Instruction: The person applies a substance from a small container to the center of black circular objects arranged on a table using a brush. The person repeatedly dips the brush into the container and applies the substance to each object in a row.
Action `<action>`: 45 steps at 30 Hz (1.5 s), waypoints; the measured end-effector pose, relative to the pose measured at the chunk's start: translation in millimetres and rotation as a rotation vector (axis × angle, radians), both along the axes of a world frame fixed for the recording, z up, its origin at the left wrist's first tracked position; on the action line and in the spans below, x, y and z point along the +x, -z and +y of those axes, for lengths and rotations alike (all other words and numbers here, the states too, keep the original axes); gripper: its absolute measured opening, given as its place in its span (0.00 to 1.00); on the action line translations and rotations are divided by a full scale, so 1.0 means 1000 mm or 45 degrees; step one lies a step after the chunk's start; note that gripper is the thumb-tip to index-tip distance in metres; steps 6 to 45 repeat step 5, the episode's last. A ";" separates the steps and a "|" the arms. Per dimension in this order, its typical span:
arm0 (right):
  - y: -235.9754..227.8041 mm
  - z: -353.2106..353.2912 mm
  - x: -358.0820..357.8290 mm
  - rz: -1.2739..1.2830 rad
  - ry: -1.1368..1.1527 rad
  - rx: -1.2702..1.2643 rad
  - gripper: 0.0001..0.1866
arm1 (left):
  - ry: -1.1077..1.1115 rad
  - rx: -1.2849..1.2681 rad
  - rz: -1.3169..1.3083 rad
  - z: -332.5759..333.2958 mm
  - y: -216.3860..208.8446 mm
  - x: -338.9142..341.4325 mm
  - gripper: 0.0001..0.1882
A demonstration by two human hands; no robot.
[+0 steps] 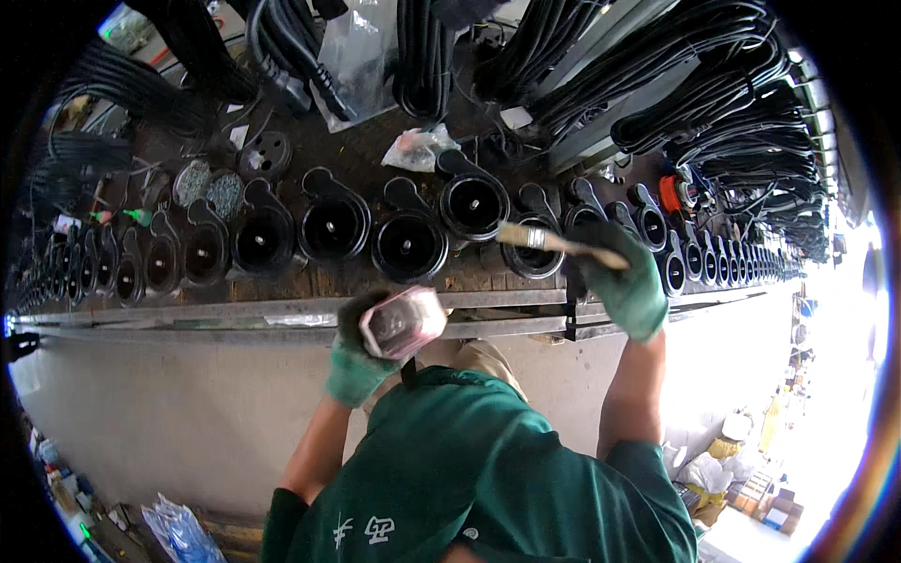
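Observation:
My left hand (353,368), in a green glove with a dark palm, is closed around a small angular tub (405,325) with whitish and pinkish sides. Its contents cannot be made out. In my right hand (634,289), gloved the same way, is a flat paintbrush (574,248) with a pale wooden handle, its bristles pointing left. Those bristles are over the gap between two round black housings, one farther back (457,211) and one partly behind the brush (533,266). I cannot tell whether they touch either. Each housing is cup-shaped, with a small post inside.
A long row of similar housings lines the workbench (366,270) along its metal front rail (235,314). Coiled black cables (424,70) hang behind. A crumpled plastic bag (419,148), round discs (225,194) and an orange roll (669,193) lie on the bench.

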State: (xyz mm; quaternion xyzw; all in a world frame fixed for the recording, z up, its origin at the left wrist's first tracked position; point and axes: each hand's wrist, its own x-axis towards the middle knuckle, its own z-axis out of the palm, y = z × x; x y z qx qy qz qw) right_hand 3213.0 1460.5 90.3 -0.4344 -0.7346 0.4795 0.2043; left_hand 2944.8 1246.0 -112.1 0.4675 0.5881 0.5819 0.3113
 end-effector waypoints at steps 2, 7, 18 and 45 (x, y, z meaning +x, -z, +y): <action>-0.008 -0.027 0.010 0.059 -0.108 0.059 0.15 | 0.033 0.117 0.428 0.018 -0.008 0.013 0.47; -0.002 -0.031 0.014 0.061 -0.394 0.272 0.15 | 0.044 0.140 0.188 0.032 -0.008 0.039 0.43; -0.002 -0.031 0.014 0.061 -0.394 0.272 0.15 | 0.044 0.140 0.188 0.032 -0.008 0.039 0.43; -0.002 -0.031 0.014 0.061 -0.394 0.272 0.15 | 0.044 0.140 0.188 0.032 -0.008 0.039 0.43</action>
